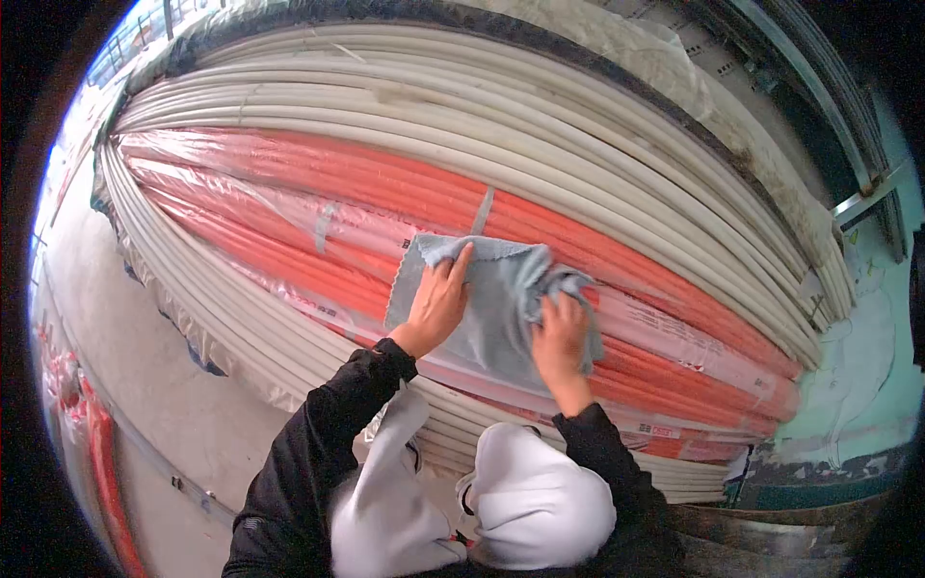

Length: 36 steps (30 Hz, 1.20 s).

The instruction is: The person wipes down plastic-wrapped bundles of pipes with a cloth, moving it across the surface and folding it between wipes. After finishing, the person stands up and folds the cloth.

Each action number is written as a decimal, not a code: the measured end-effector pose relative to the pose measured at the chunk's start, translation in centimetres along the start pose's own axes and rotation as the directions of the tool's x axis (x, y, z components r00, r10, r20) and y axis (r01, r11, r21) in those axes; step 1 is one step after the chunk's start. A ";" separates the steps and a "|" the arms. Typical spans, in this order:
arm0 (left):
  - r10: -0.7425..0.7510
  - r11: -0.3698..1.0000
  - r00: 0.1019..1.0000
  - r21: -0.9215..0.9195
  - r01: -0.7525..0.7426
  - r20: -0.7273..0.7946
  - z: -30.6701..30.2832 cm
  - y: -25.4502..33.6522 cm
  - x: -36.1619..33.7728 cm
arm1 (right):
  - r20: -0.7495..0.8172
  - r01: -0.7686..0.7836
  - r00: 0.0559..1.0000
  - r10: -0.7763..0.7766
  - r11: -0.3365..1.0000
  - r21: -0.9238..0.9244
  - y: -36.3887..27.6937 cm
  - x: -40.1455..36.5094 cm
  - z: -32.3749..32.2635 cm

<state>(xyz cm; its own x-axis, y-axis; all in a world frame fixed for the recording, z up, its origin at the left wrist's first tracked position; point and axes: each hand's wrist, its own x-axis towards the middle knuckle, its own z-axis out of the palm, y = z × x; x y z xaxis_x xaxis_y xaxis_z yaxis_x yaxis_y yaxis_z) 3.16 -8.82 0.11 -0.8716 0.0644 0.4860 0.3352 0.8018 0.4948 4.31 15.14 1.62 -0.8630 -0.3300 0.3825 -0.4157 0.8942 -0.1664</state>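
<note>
A grey-blue cloth [487,313] lies partly spread over bundles of red pipes [385,183] wrapped in clear plastic. My left hand [441,303] rests on the cloth's upper left part, fingers apart and pointing away from me. On the cloth's right side, where the fabric is bunched, is my right hand [561,342], slightly blurred, its fingers curled onto the folds. The cloth hides the pipes beneath it.
Long white pipes [540,106] run beyond the red ones, and more white pipes [241,308] lie on the near side. Concrete floor [135,308] shows at left, with red wrapped material [101,462]. Metal framing [829,96] stands at upper right.
</note>
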 end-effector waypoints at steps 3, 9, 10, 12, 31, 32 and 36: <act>0.044 0.998 0.999 0.050 -0.044 -0.012 0.1 -1.8 -0.1 | 0.084 0.234 0.969 -0.232 0.972 -0.011 -3.5 3.1 1.3; 0.029 0.978 0.998 0.205 -0.039 0.053 -0.7 -3.7 -0.6 | 0.051 0.280 0.958 -0.281 0.959 0.038 -5.5 4.7 1.8; 0.042 0.978 0.998 0.201 -0.049 0.038 -0.4 -3.7 -0.7 | 0.062 0.248 0.966 -0.250 0.968 0.051 -5.1 4.4 1.4; 0.066 0.984 0.998 0.164 -0.064 -0.009 -0.2 -2.9 -0.4 | 0.078 0.164 0.983 -0.169 0.984 0.064 -3.7 3.6 0.5; 0.396 0.894 0.858 0.074 -0.441 0.326 4.7 6.8 4.1 | -0.224 -0.419 0.896 0.384 0.898 -0.135 12.1 -4.1 -4.1; 0.396 0.893 0.863 0.088 -0.442 0.312 4.8 6.5 4.2 | -0.179 -0.342 0.930 0.321 0.934 -0.102 10.9 -3.1 -4.0; 0.373 0.899 0.891 0.136 -0.416 0.257 3.7 4.7 4.1 | -0.053 -0.150 0.988 0.148 0.988 -0.037 5.1 0.9 -2.2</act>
<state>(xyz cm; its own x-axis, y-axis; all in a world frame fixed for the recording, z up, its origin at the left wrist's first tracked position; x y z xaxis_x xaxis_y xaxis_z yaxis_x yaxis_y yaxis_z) -0.18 -2.60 1.75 -0.7439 0.5094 0.4325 0.6150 0.7752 0.1447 2.09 20.07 3.10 -0.8984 -0.1779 0.4015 -0.2708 0.9441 -0.1877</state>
